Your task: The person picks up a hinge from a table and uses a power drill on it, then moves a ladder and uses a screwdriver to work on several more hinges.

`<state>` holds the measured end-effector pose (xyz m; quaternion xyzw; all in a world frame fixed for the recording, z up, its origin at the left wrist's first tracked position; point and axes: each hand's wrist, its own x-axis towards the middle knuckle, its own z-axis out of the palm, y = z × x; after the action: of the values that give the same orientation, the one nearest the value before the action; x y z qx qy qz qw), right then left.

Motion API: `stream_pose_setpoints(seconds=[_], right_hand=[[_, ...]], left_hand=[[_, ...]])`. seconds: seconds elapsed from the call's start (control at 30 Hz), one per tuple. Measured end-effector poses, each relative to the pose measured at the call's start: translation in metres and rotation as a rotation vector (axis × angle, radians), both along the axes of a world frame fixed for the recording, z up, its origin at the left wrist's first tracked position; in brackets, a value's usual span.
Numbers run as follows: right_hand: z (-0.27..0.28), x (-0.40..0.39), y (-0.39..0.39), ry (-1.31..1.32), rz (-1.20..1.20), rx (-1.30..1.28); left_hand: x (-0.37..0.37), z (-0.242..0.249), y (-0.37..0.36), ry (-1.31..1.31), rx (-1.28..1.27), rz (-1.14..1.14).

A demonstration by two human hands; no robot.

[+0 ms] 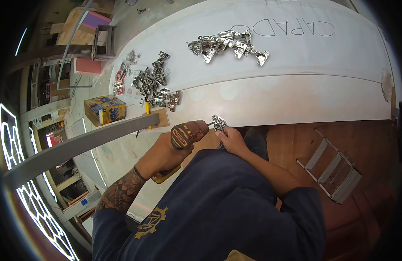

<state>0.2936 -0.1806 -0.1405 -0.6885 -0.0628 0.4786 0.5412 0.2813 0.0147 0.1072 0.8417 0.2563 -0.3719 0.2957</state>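
Note:
My left hand [165, 153] is wrapped around the grip of a power drill [187, 134], its bit pointing right. My right hand [232, 141] pinches a metal cabinet hinge [218, 123] at the table's near edge, and the drill's bit reaches the hinge. Whether the bit sits in a screw is too small to tell. Beyond my hands, a pile of similar hinges [229, 44] lies on the white tabletop [288, 98]. A second hinge pile [149, 82] lies to the left, beside small plastic bags [132, 56].
A yellow and blue cardboard box [113, 110] stands at the table's left end. Near it lies a yellow-handled tool [147, 108]. A grey bar [86, 140] extends across the left side. On the floor at right is a step ladder [331, 169].

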Motion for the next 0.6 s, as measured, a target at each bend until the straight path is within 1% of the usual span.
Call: stream_pose_setpoints(seconds=[0.2, 0.3, 0.37, 0.4, 0.47, 0.5, 0.57, 0.6], right_hand=[[0.0, 0.002, 0.001, -0.009, 0.003, -0.005], [-0.008, -0.003, 0.002, -0.001, -0.025, 0.012], [-0.023, -0.01, 0.005, -0.095, 0.008, 0.002], [-0.029, -0.014, 0.006, -0.093, 0.007, 0.005], [-0.031, -0.016, 0.01, -0.125, -0.014, 0.026], [-0.027, -0.014, 0.009, -0.123, -0.015, 0.03], [-0.018, -0.009, 0.004, -0.059, -0.012, 0.022], [-0.019, -0.01, 0.004, -0.056, -0.01, 0.023]], left_hand=[[-0.002, -0.001, 0.0, -0.008, 0.018, -0.095], [-0.005, -0.004, 0.0, 0.014, 0.014, -0.073], [-0.009, -0.006, -0.001, -0.045, -0.01, -0.004], [-0.006, -0.004, -0.003, -0.043, -0.008, -0.005], [0.002, 0.003, -0.008, 0.1, 0.003, 0.084], [-0.001, 0.0, -0.006, 0.102, 0.006, 0.084], [-0.01, -0.008, -0.002, 0.005, 0.057, -0.157], [-0.01, -0.007, -0.002, 0.008, 0.058, -0.155]])
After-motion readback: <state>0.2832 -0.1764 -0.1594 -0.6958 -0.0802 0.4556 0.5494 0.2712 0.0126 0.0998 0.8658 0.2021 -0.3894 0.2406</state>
